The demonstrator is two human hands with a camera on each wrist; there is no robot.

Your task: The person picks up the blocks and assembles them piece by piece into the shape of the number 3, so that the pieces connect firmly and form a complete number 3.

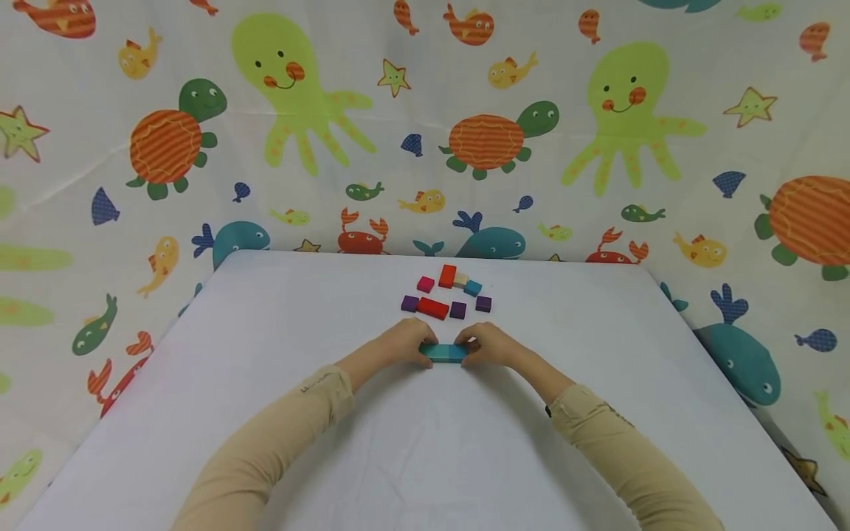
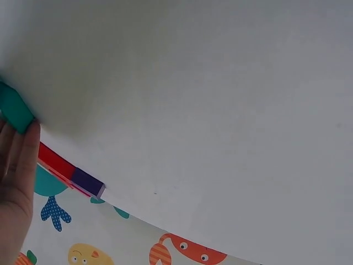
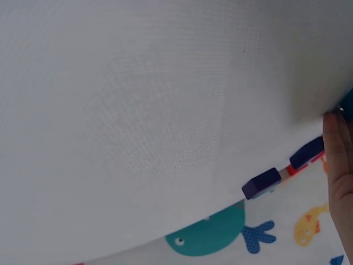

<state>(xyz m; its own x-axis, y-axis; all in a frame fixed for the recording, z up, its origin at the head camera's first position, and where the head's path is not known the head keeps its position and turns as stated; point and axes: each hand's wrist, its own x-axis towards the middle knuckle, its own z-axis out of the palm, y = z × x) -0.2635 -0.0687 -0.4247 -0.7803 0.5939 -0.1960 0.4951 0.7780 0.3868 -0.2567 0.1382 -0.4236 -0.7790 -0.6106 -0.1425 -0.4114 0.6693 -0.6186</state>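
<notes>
In the head view, a teal block [image 1: 435, 353] and a blue block [image 1: 457, 354] lie end to end in one row on the white table. My left hand [image 1: 403, 341] pinches the teal block at its left end between thumb and fingers. At the opposite end, my right hand [image 1: 494, 345] pinches the blue block. The left wrist view has the teal block [image 2: 15, 109] at its left edge, against the fingertips. Only a sliver of the blue block [image 3: 348, 105] shows in the right wrist view; the fingers hide the rest.
Just beyond my hands lies a loose group: a long red block [image 1: 433, 308], another red block [image 1: 448, 276], a pink block [image 1: 426, 284], a beige block [image 1: 461, 280], a small blue block [image 1: 473, 288] and purple blocks [image 1: 483, 304]. A patterned cloth [image 1: 412, 81] hangs behind the white table [image 1: 299, 310].
</notes>
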